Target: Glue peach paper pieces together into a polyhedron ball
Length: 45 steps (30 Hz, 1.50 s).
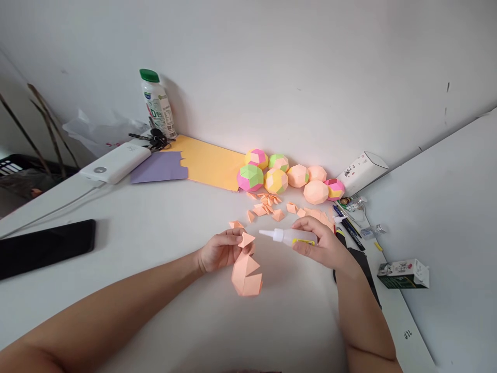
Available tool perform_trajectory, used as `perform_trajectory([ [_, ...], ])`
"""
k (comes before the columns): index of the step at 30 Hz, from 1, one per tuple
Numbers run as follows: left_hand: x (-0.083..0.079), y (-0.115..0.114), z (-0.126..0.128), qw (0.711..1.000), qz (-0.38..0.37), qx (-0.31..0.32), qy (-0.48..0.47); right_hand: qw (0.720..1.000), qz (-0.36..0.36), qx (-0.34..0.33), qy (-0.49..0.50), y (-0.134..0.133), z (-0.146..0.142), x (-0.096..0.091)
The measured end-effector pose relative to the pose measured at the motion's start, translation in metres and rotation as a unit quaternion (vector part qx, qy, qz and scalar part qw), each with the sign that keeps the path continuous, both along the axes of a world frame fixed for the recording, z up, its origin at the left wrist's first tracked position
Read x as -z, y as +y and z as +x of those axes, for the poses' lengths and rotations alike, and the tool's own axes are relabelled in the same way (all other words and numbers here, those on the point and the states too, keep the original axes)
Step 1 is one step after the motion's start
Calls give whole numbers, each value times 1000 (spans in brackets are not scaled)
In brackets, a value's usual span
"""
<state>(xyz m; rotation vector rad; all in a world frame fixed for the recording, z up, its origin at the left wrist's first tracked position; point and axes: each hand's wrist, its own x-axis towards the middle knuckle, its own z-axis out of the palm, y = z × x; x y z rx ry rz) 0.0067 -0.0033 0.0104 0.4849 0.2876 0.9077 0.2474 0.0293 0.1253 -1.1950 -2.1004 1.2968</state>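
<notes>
An unfinished peach paper ball [243, 277] hangs over the near part of the white desk [298, 316], just below the left hand [222, 252]. It is built of flat, sharply creased facets, with a jagged notch and pointed flaps on its right side; the fingers partly hide its top. The left grip pinches a small peach piece [247, 240], pointed toward the right; whether it is joined to the ball I cannot tell. The right grip is closed around a translucent squeeze bottle [305, 238], its nozzle just beside the piece. The bottle's yellow label is too small to read.

At far left lies a black phone [46, 248]; at right stand a carton [404, 273] with illegible print and, nearer the right hand [326, 246], some pens [351, 228]. Beyond the hands, loose peach pieces [278, 215] lie scattered before a cluster of paper balls [250, 177] in green, pink, yellow and peach. Left of these lie a yellow sheet [215, 163], a purple sheet [159, 167], a white power bank [116, 163] and keys [157, 139]. Behind, a green-capped bottle [157, 106] shows a large "D".
</notes>
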Motion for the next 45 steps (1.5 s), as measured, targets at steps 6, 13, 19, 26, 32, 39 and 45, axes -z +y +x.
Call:
perform_trajectory([
  [6, 1, 0, 1, 1000, -14, 3, -10, 997, 43, -48, -50, -9, -4, -3],
  [13, 1, -1, 1, 1000, -9, 5, -15, 994, 53, -41, -86, -14, -6, 2],
  [19, 2, -1, 0, 1000, -13, 6, -13, 990, 97, -36, -91, -19, -11, 3],
  [26, 5, -1, 0, 1000, -5, 3, -11, 978, 166, -54, -111, -22, -12, 0],
  [32, 6, -1, 0, 1000, -5, 3, -18, 973, 182, -64, -123, -22, -12, 1],
  [39, 5, 0, 0, 1000, -10, 3, -7, 963, 234, -83, -105, -22, -13, 5],
  [45, 4, 0, 0, 999, -18, 12, -26, 956, 260, -79, -109, -22, -14, 4],
])
